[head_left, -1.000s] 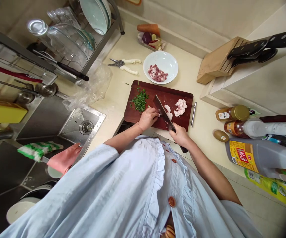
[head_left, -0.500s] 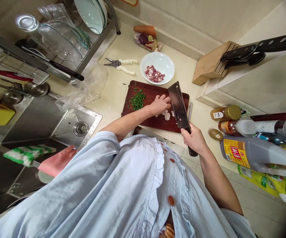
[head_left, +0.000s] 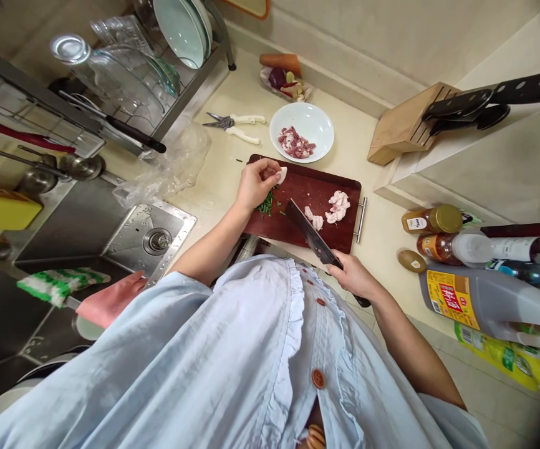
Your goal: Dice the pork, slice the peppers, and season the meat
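A dark red cutting board (head_left: 326,234) lies on the counter. My left hand (head_left: 255,184) hovers over its far left corner, pinching a pale piece of meat (head_left: 282,174). Chopped green beans (head_left: 265,206) show just under that hand. My right hand (head_left: 351,274) grips the handle of a cleaver (head_left: 308,232), whose blade rests across the board's near edge. Pale cut meat pieces (head_left: 333,209) lie on the board to the right of the blade. Behind the board stands a white bowl (head_left: 319,121) with reddish meat pieces.
Scissors (head_left: 235,123) and a clear plastic bag (head_left: 171,168) lie left of the board, beside the sink (head_left: 87,231) and dish rack (head_left: 125,81). A knife block (head_left: 405,128) stands at the back right. Sauce bottles (head_left: 485,293) crowd the right edge. Carrot and vegetable scraps (head_left: 284,72) sit by the wall.
My left hand lifted a pale meat piece from the board's middle toward the far left corner. The cleaver swung from the right side back down across the near middle of the board.
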Demonstrator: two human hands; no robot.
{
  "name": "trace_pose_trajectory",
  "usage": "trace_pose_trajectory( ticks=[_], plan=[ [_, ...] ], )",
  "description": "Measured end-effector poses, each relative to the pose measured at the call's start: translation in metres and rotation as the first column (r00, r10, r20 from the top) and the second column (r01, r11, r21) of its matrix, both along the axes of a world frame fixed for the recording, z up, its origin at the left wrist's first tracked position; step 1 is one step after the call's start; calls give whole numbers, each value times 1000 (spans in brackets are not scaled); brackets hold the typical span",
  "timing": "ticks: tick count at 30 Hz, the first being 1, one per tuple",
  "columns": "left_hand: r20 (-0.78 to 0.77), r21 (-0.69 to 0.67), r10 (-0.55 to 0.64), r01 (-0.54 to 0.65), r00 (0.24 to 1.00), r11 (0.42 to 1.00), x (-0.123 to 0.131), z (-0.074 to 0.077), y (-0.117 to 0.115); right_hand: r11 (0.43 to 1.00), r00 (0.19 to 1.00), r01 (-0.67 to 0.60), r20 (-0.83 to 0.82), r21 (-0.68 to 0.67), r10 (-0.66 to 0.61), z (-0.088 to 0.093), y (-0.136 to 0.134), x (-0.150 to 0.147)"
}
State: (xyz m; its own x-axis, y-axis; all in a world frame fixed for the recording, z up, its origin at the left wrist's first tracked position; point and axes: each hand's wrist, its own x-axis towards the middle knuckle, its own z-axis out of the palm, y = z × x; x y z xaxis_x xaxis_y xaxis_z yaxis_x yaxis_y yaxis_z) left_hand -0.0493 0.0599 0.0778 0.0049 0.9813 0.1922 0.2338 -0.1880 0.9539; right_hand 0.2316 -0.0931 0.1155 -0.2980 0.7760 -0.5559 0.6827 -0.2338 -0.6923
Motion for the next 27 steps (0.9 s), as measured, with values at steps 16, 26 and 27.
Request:
trace_pose_trajectory(
  ticks=[16,26,27],
  plan=[
    [-511,224,-41,179,859,958,30,-52,-57,935,928,348,-118,-76,-355,-1,-1,6],
    [-857,84,-219,546,466,834,41,-42,23,933,930,359,-81,5,-358,4,1,2],
    [-870,82,-200,531,451,844,33,-41,25,939,939,341,-56,28,-340,3,0,2]
  ],
)
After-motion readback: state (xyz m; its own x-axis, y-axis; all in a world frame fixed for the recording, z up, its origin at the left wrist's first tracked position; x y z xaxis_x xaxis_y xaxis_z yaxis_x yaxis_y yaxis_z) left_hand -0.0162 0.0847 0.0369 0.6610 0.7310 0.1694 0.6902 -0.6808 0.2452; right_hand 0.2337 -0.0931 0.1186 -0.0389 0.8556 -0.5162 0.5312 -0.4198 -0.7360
